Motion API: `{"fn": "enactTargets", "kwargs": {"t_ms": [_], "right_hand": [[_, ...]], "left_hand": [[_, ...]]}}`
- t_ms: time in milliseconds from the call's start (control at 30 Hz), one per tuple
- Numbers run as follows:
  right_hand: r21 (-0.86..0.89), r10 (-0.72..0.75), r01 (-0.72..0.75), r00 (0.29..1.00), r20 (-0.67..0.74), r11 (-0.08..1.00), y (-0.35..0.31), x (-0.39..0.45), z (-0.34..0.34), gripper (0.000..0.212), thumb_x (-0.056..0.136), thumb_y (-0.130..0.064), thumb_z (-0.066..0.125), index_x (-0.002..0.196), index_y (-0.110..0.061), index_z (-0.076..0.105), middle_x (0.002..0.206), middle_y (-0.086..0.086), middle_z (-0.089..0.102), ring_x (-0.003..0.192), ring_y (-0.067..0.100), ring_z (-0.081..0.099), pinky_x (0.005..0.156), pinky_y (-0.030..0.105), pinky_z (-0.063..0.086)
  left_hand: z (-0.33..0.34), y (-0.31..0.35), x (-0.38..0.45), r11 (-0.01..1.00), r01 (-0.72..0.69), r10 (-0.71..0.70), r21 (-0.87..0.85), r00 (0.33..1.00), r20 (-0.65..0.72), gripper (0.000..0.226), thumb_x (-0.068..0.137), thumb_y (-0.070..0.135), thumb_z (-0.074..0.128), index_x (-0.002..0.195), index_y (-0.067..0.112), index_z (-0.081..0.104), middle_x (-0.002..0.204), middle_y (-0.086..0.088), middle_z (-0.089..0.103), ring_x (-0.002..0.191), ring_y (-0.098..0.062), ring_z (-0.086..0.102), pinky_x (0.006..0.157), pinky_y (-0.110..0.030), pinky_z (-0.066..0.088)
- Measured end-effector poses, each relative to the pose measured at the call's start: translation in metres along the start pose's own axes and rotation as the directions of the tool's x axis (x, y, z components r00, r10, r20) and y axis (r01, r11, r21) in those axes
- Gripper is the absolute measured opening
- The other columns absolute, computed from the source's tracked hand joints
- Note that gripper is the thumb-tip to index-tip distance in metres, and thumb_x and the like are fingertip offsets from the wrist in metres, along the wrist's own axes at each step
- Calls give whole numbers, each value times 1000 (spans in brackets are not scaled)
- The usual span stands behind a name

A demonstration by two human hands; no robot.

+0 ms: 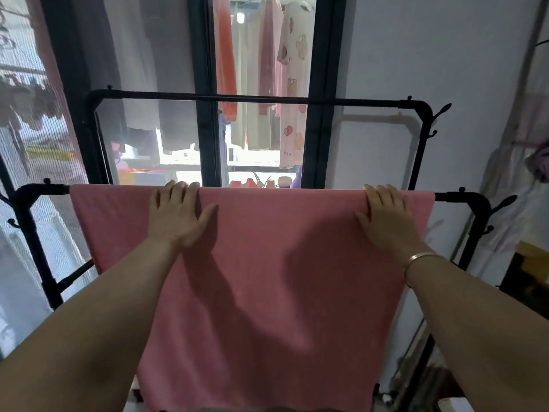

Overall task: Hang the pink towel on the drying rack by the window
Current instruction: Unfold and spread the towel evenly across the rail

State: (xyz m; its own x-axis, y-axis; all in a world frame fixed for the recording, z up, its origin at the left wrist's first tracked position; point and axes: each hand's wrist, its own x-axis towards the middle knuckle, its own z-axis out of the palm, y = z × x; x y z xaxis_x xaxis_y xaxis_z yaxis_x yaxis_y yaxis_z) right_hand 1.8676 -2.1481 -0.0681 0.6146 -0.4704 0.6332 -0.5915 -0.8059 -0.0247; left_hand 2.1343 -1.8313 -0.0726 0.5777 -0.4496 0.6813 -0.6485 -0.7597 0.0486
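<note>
The left hand lies flat on the pink towel, grip released: the palm presses the cloth just below the near bar, the thumb is spread to the right and the fingertips curl over the top of the fold. The right hand does the same further along, palm down, fingers together and reaching to the bar's upper edge, holding nothing in a clench; a thin metal bracelet circles that wrist.

The towel is draped over the near rail of the black drying rack and hangs down toward the viewer in one broad smooth sheet, covering most of the rail between its two corner bends (a short bare stretch of rail shows at each end). Both forearms cast dark shadows on the cloth.

The rack's far rail runs parallel behind, bare, with small hooks at its right corner. Beyond it stands the dark-framed window, through which clothes hang outside, among them an orange piece and a pale garment printed with cartoon figures. A white wall lies to the right
</note>
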Motion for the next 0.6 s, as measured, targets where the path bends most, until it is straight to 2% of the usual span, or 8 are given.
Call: {"fn": "enactTargets", "kwargs": {"t_ms": [167, 200, 267, 333, 400, 500, 600], "right_hand": [[31, 161, -164, 983, 90, 986, -27, 9, -9, 69, 94, -51, 35, 149, -13, 16, 156, 15, 20, 146, 33, 7, 117, 53, 9], [42, 147, -152, 984, 104, 988, -40, 12, -10, 70, 94, -52, 33, 150, -14, 14, 158, 14, 15, 146, 31, 4, 118, 52, 5], [41, 10, -14, 995, 95, 999, -74, 13, -10, 70, 94, -52, 34, 151, -18, 11, 160, 9, 11, 147, 27, 3, 118, 49, 1], [62, -118, 113, 989, 90, 992, -100, 8, -7, 70, 94, -52, 36, 151, -21, 9, 160, 6, 12, 147, 24, 4, 118, 45, 4], [52, -139, 134, 983, 120, 990, -107, 6, -4, 71, 94, -52, 37, 151, -22, 7, 160, 5, 12, 147, 23, 5, 118, 44, 8], [36, -41, 35, 982, 186, 999, -90, 12, -7, 72, 94, -51, 38, 151, -23, 5, 160, 6, 10, 147, 25, 6, 118, 45, 8], [-16, 49, -46, 972, 229, 999, -64, 15, -15, 75, 93, -53, 39, 151, -21, 5, 160, 8, 8, 147, 27, 6, 117, 46, 9]], "left_hand": [[-2, 4, 3, 998, 54, -56, 22, 994, 94, 74, 89, 69, 16, 147, 23, 26, 153, -10, 28, 145, -27, 10, 116, -49, 8], [-3, 4, 4, 998, 59, -62, 23, 992, 114, 76, 88, 70, 15, 148, 24, 24, 155, -9, 26, 145, -27, 9, 116, -49, 8], [-6, 2, 5, 998, 57, -61, 36, 987, 146, 78, 87, 72, 12, 149, 25, 21, 157, -9, 22, 146, -26, 6, 117, -49, 6], [-9, -2, 5, 998, 49, -54, 33, 980, 189, 79, 86, 73, 12, 151, 28, 16, 159, -7, 18, 147, -24, 3, 117, -50, 3], [-13, -10, 8, 999, 21, -32, 43, 966, 255, 79, 86, 75, 12, 152, 32, 9, 161, -4, 12, 148, -22, 0, 117, -49, 1], [-22, -24, 13, 999, 9, -21, 37, 938, 345, 79, 86, 75, 13, 152, 34, 2, 162, -1, 4, 148, -20, -2, 118, -49, 2], [-32, -55, 10, 993, 106, -117, 49, 918, 378, 82, 86, 75, 18, 153, 31, -2, 162, -4, -4, 148, -23, -5, 117, -50, 5]]}}
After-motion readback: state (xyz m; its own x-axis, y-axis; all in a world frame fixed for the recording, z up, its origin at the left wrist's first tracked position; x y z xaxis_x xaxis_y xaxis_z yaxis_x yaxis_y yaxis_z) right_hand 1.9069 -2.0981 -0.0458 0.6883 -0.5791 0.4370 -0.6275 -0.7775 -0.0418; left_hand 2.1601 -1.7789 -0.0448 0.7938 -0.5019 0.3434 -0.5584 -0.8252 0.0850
